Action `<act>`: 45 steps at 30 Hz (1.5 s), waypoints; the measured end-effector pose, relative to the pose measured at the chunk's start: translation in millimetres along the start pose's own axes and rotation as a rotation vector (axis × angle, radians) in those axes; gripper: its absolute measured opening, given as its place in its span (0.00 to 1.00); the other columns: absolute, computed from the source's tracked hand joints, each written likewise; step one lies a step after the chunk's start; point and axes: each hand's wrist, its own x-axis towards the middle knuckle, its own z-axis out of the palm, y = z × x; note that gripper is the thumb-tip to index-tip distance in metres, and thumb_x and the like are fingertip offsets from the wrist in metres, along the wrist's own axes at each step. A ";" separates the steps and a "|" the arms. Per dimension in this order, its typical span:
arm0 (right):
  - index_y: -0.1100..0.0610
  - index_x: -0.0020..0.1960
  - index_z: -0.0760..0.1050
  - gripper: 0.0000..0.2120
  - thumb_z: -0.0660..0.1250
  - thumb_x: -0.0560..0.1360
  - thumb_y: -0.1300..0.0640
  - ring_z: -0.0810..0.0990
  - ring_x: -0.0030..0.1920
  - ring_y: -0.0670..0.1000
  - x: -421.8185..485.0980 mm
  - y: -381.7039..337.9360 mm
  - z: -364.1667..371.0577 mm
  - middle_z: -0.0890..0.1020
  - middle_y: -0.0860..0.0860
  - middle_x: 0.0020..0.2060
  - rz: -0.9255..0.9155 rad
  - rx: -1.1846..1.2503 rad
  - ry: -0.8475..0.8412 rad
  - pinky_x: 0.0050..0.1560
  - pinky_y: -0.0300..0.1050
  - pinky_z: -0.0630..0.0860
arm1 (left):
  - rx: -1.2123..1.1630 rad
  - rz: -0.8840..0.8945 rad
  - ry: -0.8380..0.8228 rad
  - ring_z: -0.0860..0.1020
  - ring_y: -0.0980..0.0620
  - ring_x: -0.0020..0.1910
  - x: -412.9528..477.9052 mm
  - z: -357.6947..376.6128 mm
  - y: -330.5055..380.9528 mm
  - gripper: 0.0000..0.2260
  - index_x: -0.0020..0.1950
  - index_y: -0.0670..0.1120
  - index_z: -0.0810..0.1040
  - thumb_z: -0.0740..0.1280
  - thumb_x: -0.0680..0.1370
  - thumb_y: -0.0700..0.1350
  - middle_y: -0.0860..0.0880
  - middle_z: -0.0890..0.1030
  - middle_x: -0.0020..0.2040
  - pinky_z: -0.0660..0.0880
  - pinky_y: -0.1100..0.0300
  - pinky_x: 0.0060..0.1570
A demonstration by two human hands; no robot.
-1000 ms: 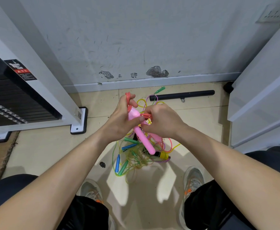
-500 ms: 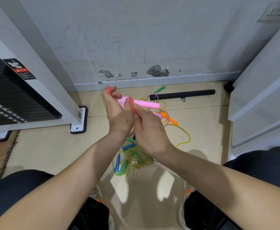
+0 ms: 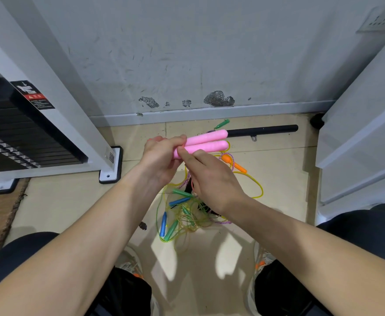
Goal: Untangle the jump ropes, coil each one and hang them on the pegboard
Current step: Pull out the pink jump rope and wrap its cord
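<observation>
Two pink handles in left hand

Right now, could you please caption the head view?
Two pink handles held together by left hand and right hand, above tangled ropes.

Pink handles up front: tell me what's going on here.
A person's left hand grips two pink handles side by side, pointing right. The right hand has its fingertips at the lower one; whether it pinches anything is hidden. The other jump ropes lie tangled on the tiles below, with green, blue and orange handles among them.
</observation>
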 end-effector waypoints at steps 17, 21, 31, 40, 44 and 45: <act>0.52 0.43 0.76 0.11 0.69 0.78 0.46 0.69 0.29 0.44 0.7 11.4 -15.0 0.72 0.44 0.27 0.493 0.640 -0.075 0.36 0.48 0.67 | -0.155 -0.178 -0.313 0.79 0.46 0.51 -8.9 -6.0 19.4 0.09 0.58 0.34 0.73 0.63 0.78 0.33 0.40 0.77 0.53 0.80 0.58 0.45; 0.55 0.45 0.81 0.09 0.69 0.75 0.49 0.67 0.31 0.45 8.1 35.6 -33.9 0.72 0.42 0.28 0.353 0.640 -0.352 0.36 0.45 0.64 | 0.040 -0.106 -0.476 0.81 0.48 0.37 -11.3 -12.6 21.6 0.20 0.57 0.41 0.67 0.68 0.70 0.28 0.41 0.80 0.44 0.80 0.56 0.36; 0.50 0.32 0.78 0.15 0.73 0.76 0.51 0.65 0.26 0.43 19.0 61.6 -55.6 0.68 0.41 0.22 0.337 0.429 -0.504 0.30 0.36 0.60 | 0.913 0.191 -0.633 0.73 0.59 0.37 -16.0 -17.7 14.8 0.29 0.68 0.47 0.65 0.73 0.73 0.30 0.54 0.69 0.48 0.75 0.63 0.31; 0.59 0.37 0.76 0.15 0.61 0.81 0.63 0.70 0.22 0.45 19.6 25.2 -46.5 0.75 0.45 0.23 0.747 0.840 -0.320 0.24 0.36 0.64 | 1.173 0.896 -0.317 0.67 0.57 0.53 -1.3 -13.2 -16.9 0.28 0.69 0.39 0.63 0.71 0.74 0.34 0.47 0.67 0.56 0.68 0.71 0.54; 0.58 0.41 0.76 0.11 0.62 0.82 0.60 0.73 0.23 0.49 21.3 3.2 -39.1 0.76 0.49 0.27 0.832 0.964 -0.096 0.24 0.37 0.66 | 0.961 0.972 -0.068 0.66 0.57 0.53 -1.3 -2.8 -25.4 0.27 0.69 0.40 0.63 0.71 0.74 0.36 0.47 0.66 0.55 0.63 0.76 0.55; 0.59 0.43 0.76 0.10 0.63 0.82 0.57 0.74 0.23 0.49 21.6 0.3 -36.6 0.77 0.49 0.28 0.851 0.956 -0.062 0.25 0.38 0.68 | 0.908 0.957 -0.033 0.67 0.58 0.52 -2.1 -0.3 -27.0 0.26 0.69 0.40 0.63 0.71 0.75 0.36 0.48 0.66 0.54 0.63 0.76 0.55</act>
